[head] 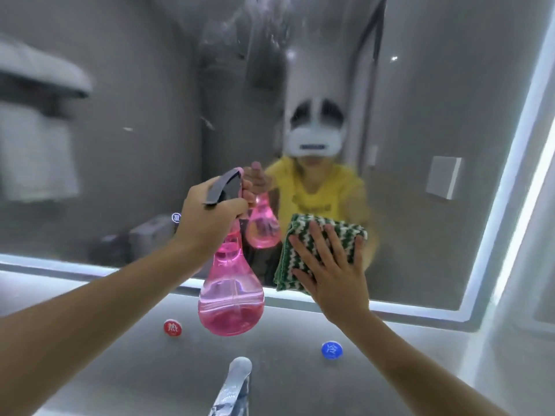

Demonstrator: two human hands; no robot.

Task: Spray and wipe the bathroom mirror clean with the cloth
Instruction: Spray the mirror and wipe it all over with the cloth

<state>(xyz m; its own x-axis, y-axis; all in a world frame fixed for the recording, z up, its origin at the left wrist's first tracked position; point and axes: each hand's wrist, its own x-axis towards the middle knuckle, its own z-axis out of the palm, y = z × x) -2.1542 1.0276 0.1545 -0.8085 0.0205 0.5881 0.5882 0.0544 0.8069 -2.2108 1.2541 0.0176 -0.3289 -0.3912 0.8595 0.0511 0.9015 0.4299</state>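
Half-full pink spray bottle point(231, 298) in left hand point(210, 217).

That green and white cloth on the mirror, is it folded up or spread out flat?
Folded. The cloth shows stacked layers along its left edge, forming a thick pad that the right hand presses flat against the mirror.

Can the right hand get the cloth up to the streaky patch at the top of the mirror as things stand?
Probably yes. The right hand presses the cloth flat on the mirror near its lower edge, and nothing lies on the glass between there and the streaks. The left hand holds the spray bottle off to the side.
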